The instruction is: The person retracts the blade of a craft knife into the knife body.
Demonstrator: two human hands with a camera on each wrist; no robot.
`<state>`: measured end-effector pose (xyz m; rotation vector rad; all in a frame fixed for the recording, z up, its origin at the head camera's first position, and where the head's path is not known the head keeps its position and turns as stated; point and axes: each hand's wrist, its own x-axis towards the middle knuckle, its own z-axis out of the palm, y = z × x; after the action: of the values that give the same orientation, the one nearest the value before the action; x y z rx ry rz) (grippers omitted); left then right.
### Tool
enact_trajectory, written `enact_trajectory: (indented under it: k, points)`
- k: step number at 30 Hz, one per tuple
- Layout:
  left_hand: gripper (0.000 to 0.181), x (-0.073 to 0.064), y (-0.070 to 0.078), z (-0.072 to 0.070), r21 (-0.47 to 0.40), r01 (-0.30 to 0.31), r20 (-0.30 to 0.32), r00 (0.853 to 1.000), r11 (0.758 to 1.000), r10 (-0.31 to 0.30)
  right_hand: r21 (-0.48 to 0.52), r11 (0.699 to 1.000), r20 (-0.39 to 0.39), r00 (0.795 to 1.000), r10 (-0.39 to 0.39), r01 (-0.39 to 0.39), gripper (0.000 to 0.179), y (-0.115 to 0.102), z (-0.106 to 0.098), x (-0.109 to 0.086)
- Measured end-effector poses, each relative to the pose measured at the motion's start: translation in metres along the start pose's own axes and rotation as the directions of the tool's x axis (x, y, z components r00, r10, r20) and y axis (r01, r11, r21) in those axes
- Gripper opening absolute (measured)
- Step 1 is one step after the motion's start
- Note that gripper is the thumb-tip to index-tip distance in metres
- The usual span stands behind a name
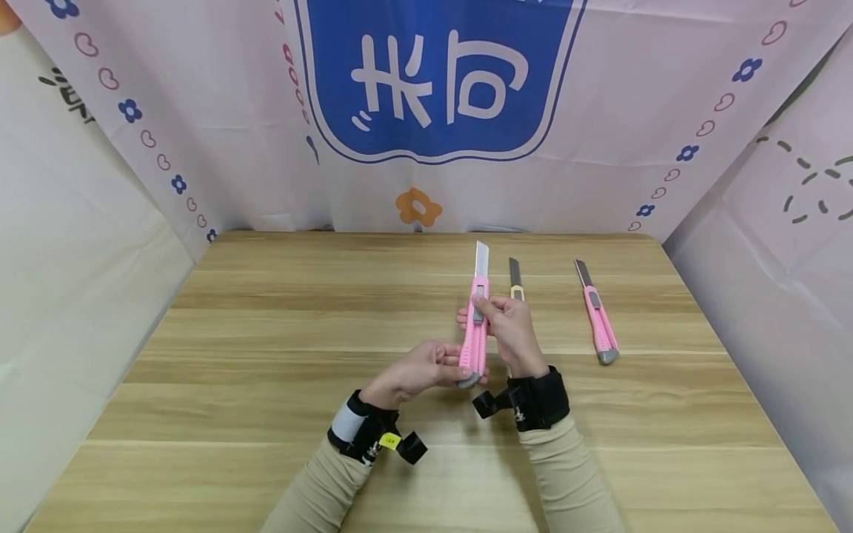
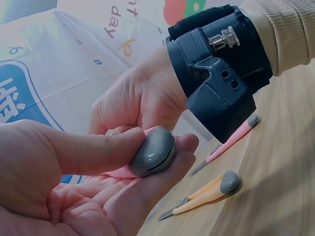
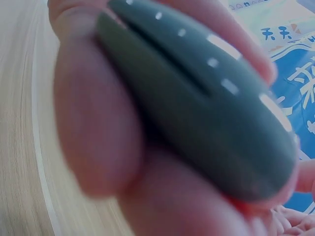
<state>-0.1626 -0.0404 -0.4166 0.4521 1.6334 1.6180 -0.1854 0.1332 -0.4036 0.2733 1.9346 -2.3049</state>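
Both hands hold a pink utility knife [image 1: 474, 342] above the wooden table, its wide silver blade [image 1: 482, 259] extended and pointing away from me. My left hand [image 1: 418, 369] pinches the grey end cap [image 2: 156, 151] between thumb and fingers. Higher on the body, my right hand [image 1: 514, 329] grips the knife, thumb at the grey slider [image 1: 478, 309]. Behind the right hand lies a yellow utility knife [image 2: 204, 194] with its blade out, mostly covered in the head view. Farther right, another pink utility knife [image 1: 600, 320] lies on the table, blade out too.
The wooden table [image 1: 280, 296] ends at a printed cloth backdrop [image 1: 253, 163] with a blue sign. White cloth walls [image 1: 67, 222] stand at the left and right sides. Both wrists wear black camera straps [image 1: 541, 400].
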Motion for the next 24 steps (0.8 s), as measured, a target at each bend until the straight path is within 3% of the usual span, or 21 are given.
enact_trajectory:
  k: [13, 24]
  points:
    - [0.041, -0.0004, -0.0003, -0.0006, 0.008, 0.005, -0.019, 1.0, 1.0, -0.005, -0.004, 1.0, 0.012, 1.0, 0.005, -0.005, 0.034, -0.0019, 0.0001, -0.0005]
    - [0.042, 0.0015, -0.0014, 0.0008, -0.023, -0.007, -0.025, 1.0, 1.0, 0.007, -0.046, 0.996, 0.028, 0.996, 0.084, -0.082, 0.037, -0.0037, 0.0005, -0.0011]
